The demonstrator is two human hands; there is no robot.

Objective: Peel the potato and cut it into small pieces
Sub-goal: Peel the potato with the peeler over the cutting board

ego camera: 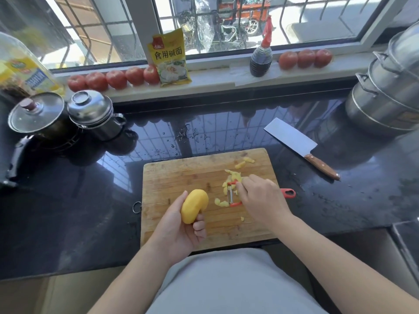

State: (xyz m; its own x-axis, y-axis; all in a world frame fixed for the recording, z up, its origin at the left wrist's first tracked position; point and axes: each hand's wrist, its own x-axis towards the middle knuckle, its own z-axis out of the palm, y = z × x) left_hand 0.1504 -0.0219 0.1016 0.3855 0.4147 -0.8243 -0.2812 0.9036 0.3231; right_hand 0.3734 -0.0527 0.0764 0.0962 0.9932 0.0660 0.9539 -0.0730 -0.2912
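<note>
Left hand [181,227] grips the peeled potato [194,206] over the cutting board [181,177], lower center. Right hand [260,198] holds the red peeler [233,193]. Yellow packet [169,57], upper center, reads 食用碱面.

A home kitchen: dark polished stone bench [226,132] under a barred window [226,23], tomatoes [113,79] lined along the sill, lidded steel pots [90,114], stacked steamer [390,87], wooden chopping board [181,175], cleaver [292,141], oil bottle [20,66].
</note>
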